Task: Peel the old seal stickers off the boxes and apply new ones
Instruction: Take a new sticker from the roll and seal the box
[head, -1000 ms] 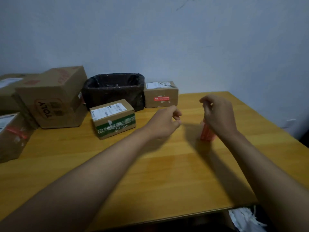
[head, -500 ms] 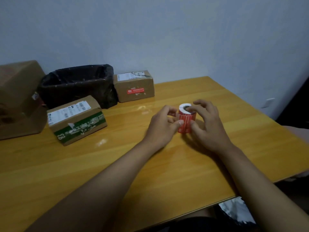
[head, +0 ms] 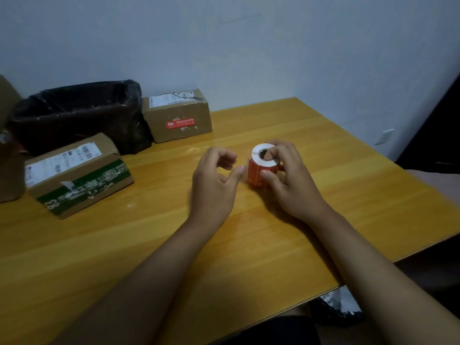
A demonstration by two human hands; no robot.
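Right hand (head: pixel 290 180) is gripping the sticker roll (head: pixel 261 168) upright on the table (head: pixel 348 195) (1 finger in the core), likely steadying it. Left hand (head: pixel 215 180), fingers loosely curled and holding nothing, is hovering beside it, probably to peel.

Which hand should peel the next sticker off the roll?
Left. The right hand already grips the sticker roll upright on the table, steadying it. The left hand holds nothing, its thumb beside the roll's red side.
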